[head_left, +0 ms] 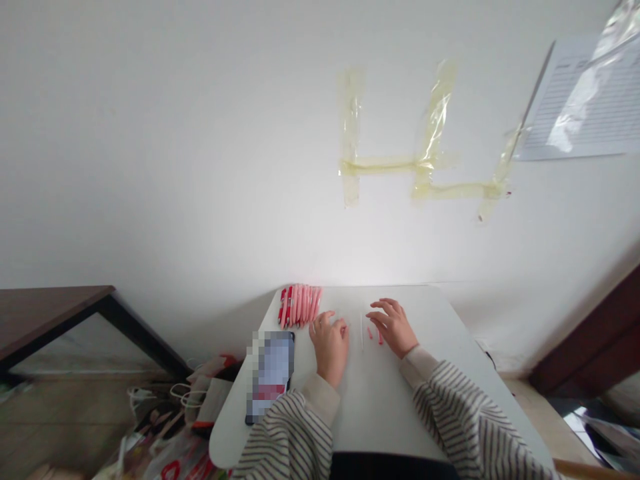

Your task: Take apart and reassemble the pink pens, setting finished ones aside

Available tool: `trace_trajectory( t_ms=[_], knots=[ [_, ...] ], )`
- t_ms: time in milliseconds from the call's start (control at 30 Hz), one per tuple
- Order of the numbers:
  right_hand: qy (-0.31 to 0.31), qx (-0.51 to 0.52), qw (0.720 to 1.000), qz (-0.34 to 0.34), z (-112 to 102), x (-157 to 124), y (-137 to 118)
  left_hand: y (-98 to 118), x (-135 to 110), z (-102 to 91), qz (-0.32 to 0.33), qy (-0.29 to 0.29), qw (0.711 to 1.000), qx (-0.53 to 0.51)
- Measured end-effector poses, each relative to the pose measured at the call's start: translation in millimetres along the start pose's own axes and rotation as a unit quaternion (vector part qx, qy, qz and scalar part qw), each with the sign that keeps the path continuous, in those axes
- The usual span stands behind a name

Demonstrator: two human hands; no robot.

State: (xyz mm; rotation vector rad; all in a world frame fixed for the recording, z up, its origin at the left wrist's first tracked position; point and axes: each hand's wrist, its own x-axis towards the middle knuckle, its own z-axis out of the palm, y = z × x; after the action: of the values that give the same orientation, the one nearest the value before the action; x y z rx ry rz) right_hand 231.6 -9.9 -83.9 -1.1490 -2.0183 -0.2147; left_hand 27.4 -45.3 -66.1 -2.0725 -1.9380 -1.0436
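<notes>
On a small white table (385,413), my left hand (331,350) is loosely bent, with its fingers apart and nothing visible in them. It lies just right of a row of pink and red pens (301,305). My right hand (397,328) is open, fingers curved and spread, above the right side of the work area. Between the hands lies a thin, whitish pen refill (361,332). Two small pink parts, a short piece (370,333) and a slightly larger piece (380,337), lie by the right fingertips.
A phone (273,373), its screen blurred, lies on the table's left side. Behind the table rises a white wall (200,167) with yellowed tape (383,165) and a taped paper sheet (580,113). Bags (185,460) crowd the floor at left, near a dark-framed table (60,307).
</notes>
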Motion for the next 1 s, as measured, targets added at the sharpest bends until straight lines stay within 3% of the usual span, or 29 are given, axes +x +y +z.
trace_trajectory(
  t_ms=[333,700,1000],
  knots=[
    [-0.070,-0.037,0.996,-0.044,8,4,-17,-5,-1,0.2,-0.005,0.035,0.999,-0.012],
    [-0.123,-0.011,0.992,-0.022,2,2,-29,-5,0,0.0,-0.006,0.040,0.999,-0.014],
    [-0.130,0.016,0.991,-0.003,10,-1,-22,-5,0,0.5,-0.009,0.035,0.999,-0.015]
  ],
)
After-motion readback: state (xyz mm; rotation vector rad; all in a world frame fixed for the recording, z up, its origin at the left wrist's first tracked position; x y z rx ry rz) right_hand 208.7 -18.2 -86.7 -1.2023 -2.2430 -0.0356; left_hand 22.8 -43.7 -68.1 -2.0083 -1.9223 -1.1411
